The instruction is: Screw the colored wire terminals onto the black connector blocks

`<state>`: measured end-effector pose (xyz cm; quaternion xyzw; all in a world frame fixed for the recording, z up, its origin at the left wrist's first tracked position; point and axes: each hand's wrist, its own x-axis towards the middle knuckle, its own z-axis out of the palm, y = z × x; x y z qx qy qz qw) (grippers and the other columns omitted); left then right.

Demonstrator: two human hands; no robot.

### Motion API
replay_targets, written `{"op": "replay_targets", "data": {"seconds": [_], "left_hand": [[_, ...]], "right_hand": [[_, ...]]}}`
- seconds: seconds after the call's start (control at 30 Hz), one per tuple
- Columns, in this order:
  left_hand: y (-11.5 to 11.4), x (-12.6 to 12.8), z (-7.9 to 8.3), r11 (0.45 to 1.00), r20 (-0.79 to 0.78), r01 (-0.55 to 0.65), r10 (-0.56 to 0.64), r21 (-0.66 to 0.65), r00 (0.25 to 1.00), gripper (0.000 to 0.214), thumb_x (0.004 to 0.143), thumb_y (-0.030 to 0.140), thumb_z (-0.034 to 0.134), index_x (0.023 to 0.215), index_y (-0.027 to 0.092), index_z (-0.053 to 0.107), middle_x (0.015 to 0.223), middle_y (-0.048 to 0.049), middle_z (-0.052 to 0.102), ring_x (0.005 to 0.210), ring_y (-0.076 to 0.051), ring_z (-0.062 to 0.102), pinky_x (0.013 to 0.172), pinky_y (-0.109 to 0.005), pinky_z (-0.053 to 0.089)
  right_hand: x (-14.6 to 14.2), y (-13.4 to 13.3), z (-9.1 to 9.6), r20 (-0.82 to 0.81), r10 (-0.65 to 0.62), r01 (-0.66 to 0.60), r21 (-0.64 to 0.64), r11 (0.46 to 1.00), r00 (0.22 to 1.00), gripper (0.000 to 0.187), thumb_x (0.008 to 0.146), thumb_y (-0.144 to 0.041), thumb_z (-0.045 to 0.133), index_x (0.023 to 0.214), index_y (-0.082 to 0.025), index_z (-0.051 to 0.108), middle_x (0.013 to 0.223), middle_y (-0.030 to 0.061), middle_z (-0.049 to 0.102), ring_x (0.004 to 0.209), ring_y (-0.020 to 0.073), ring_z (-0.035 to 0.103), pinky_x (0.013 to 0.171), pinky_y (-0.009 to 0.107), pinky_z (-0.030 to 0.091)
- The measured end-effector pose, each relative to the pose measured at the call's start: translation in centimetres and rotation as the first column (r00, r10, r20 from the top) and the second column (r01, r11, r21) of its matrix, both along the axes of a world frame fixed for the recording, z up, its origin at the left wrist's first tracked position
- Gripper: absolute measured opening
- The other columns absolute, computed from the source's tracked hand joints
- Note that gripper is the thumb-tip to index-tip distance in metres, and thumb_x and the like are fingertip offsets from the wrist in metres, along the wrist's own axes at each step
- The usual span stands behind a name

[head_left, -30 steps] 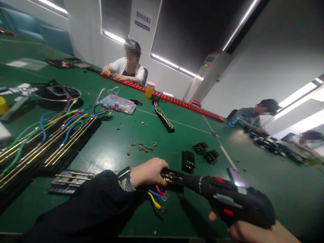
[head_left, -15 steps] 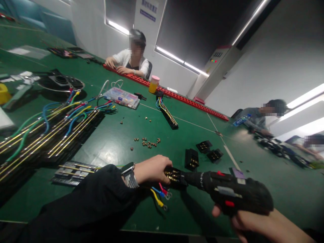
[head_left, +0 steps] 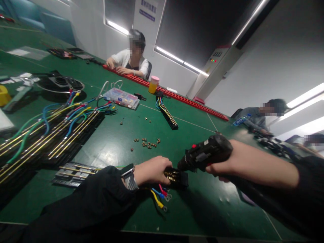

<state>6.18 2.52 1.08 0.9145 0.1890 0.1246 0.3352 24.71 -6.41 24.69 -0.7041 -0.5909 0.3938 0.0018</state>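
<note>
While the left grip (head_left: 153, 171) clasps the black block (head_left: 183, 180) at the desk (head_left: 108, 135), the right grip (head_left: 226, 163) holds the drill (head_left: 202, 153), nose near the block; drill tilt or a loosened hold could cause slipping.

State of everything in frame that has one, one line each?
Cordless drill, in right grip, tilted nose-down; running or not, can't tell.
Black connector block, held by left grip.
Yellow ring-terminal lead, visible end unattached.
Brass-colored screws, loose, scattered.
Jar, upright, capped.
Cabinet indicator lights, lit.
</note>
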Motion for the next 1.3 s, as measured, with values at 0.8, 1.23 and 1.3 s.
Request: {"op": "replay_targets", "data": {"seconds": [0.8, 1.23, 1.3], "left_hand": [[-0.2, 0.0, 0.3, 0.999, 0.001, -0.004, 0.004, 0.038, 1.000, 0.035, 0.070, 0.036, 0.081, 0.100, 0.020, 0.073, 0.098, -0.0070, 0.074, 0.091, -0.026, 0.070, 0.075, -0.030, 0.050], [-0.3, -0.2, 1.5, 0.998, -0.023, 0.044, -0.043, 0.048, 0.999, 0.025, 0.075, 0.031, 0.078, 0.096, 0.016, 0.076, 0.096, -0.0087, 0.074, 0.089, -0.026, 0.070, 0.075, -0.031, 0.051], [-0.3, -0.2, 1.6, 0.998, -0.020, 0.046, -0.045, 0.042, 0.999, 0.024, 0.074, 0.029, 0.078, 0.095, 0.017, 0.076, 0.095, -0.0086, 0.074, 0.089, -0.026, 0.071, 0.074, -0.030, 0.051]], "right_hand": [[-0.7, -2.0, -0.7, -0.191, -0.279, 0.218, -0.288, 0.933, 0.941, 0.027, 0.079, -0.035, 0.073, 0.094, -0.012, 0.071, 0.091, 0.0086, 0.073, 0.070, 0.0195, 0.073, 0.058, 0.026, 0.059], [-0.9, -2.1, -0.7, -0.091, -0.295, 0.261, -0.273, 0.926, 0.951, 0.018, 0.072, -0.033, 0.067, 0.072, -0.015, 0.066, 0.056, 0.0007, 0.060, 0.049, 0.0136, 0.057, 0.049, 0.025, 0.049], [-0.8, -2.2, -0.8, -0.104, -0.307, 0.270, -0.271, 0.924, 0.946, 0.018, 0.073, -0.033, 0.067, 0.073, -0.015, 0.067, 0.056, 0.0005, 0.059, 0.049, 0.0135, 0.057, 0.049, 0.024, 0.048]]}}
